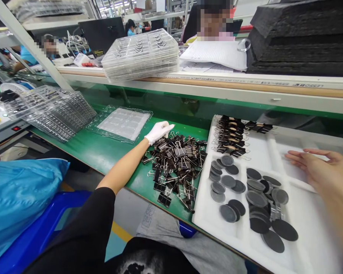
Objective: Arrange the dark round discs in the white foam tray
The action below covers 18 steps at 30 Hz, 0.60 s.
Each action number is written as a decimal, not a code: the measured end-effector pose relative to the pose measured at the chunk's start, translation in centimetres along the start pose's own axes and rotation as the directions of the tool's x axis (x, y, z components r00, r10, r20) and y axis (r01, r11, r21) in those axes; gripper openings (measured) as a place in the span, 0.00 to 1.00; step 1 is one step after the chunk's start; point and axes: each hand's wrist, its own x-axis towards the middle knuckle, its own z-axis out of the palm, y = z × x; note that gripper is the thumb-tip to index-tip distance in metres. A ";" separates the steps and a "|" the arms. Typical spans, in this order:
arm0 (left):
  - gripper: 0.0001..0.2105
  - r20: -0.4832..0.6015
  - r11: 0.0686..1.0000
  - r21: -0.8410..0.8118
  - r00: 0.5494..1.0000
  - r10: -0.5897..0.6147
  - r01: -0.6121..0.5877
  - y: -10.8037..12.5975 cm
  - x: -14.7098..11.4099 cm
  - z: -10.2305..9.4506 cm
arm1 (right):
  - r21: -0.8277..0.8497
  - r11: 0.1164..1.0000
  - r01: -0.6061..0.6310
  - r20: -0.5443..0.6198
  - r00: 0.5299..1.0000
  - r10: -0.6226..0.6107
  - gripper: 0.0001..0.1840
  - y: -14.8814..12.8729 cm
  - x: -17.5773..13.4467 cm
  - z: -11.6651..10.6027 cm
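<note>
My left hand (159,132), in a white glove, is at the far edge of a loose pile of black binder clips (178,163). Its fingers are curled together, and anything held in them is hidden. Over the right part of a white compartment tray (201,198) is my bare right hand (320,165), its fingers stretched out and nothing in them. A row of binder clips (231,137) stands at the tray's back left, with more clips (258,127) beside it. Dark grey round discs (257,198) lie scattered in the tray's left and middle compartments.
Left of the pile, a clear plastic tray (124,123) lies on the green table (103,152), near stacked clear trays (54,110). The shelf (200,82) bears more clear trays (141,53), papers (214,55) and black sheets (303,42). Other people sit beyond.
</note>
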 end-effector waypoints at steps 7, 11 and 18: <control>0.31 0.004 1.000 -0.011 1.000 -0.011 0.012 -0.2 0.2 0.0 | 0.006 0.999 0.037 0.017 0.999 -0.037 0.19 -0.5 -0.8 0.3; 0.31 0.005 1.000 -0.015 1.000 -0.008 0.008 -0.2 0.3 0.1 | 0.006 1.000 -0.005 0.007 1.000 0.005 0.19 -1.0 -1.1 0.6; 0.30 -0.011 0.998 0.056 1.000 0.020 -0.019 0.2 0.3 -0.1 | -0.012 1.000 -0.010 0.031 0.999 0.011 0.09 -1.1 -1.2 0.5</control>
